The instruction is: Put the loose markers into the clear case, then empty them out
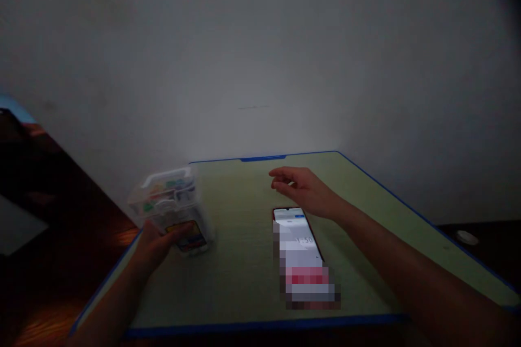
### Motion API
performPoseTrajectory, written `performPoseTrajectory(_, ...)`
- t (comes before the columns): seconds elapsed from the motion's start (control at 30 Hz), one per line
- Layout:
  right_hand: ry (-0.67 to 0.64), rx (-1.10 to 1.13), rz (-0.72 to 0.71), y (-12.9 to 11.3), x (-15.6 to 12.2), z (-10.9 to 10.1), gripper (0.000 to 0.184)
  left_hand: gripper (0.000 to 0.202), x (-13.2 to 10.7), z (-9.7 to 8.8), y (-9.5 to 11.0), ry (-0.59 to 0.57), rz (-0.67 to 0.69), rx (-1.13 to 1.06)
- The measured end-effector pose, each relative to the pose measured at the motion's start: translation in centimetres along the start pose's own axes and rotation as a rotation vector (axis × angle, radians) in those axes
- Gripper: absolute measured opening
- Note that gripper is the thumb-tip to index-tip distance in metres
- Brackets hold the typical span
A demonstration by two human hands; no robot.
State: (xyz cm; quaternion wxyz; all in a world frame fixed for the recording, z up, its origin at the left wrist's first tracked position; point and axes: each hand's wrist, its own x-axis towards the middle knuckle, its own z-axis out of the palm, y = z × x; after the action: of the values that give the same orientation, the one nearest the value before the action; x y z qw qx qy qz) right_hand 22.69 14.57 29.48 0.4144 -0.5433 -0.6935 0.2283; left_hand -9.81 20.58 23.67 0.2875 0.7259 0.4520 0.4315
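Note:
At the left side of the table, my left hand [152, 244] grips a clear plastic box [195, 217] with a white handle on top. Its thumb lies across a yellow-edged label on the box's front. Small green, red and blue pieces show blurrily through the upper part; I cannot make out their kind. My right hand [305, 190] hovers above the table with nothing in it, fingers loosely bent and thumb a little apart. Just below it lies a lit phone [299, 238] showing digits on a white screen, with its lower part pixelated.
The green table [240, 282] has a blue edge and stands close to a grey wall [260, 65]. Dark furniture [49, 184] is at the left. A small white round object [467, 237] lies beyond the table's right edge. The room is dim.

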Motion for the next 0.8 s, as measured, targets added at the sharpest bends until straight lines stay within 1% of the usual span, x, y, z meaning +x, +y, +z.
performPoseTrajectory(0.07,-0.026,-0.036,-0.061,-1.6,0.0,0.7,0.033,0.045,-0.4,0.5,0.9,0.001,-0.056,-0.102)
performPoseTrajectory(0.17,-0.063,-0.131,-0.190,-4.6,-0.1,2.2,0.040,0.051,-0.9,1.2,2.6,0.013,-0.074,-0.213)
performPoseTrajectory(0.23,-0.053,-0.226,-0.327,-6.7,-0.3,3.4,0.042,0.052,-1.2,1.6,3.8,-0.008,-0.064,-0.251)
performPoseTrajectory(0.3,-0.024,-0.357,-0.506,-8.3,-0.5,4.8,0.040,0.048,-1.5,1.8,4.8,-0.013,-0.046,-0.260)
performPoseTrajectory(0.37,-0.006,-0.481,-0.666,-9.5,-0.7,5.9,0.038,0.047,-1.8,2.0,5.3,0.019,-0.029,-0.272)
performPoseTrajectory(0.43,-0.005,-0.550,-0.766,-10.0,-0.9,6.9,0.040,0.049,-2.1,2.0,5.3,0.058,-0.020,-0.293)
performPoseTrajectory(0.53,0.012,-0.571,-0.833,-10.0,-1.2,8.0,0.043,0.050,-2.8,1.8,4.7,0.071,-0.016,-0.337)
performPoseTrajectory(0.63,0.041,-0.578,-0.860,-9.8,-1.6,8.9,0.043,0.052,-3.6,1.4,4.2,0.093,-0.009,-0.331)
performPoseTrajectory(0.73,0.064,-0.567,-0.854,-10.0,-1.8,9.7,0.041,0.060,-4.3,1.0,4.4,0.132,-0.014,-0.306)
performPoseTrajectory(0.8,0.072,-0.561,-0.840,-10.4,-1.9,10.1,0.039,0.059,-4.8,0.6,5.0,0.174,-0.034,-0.294)
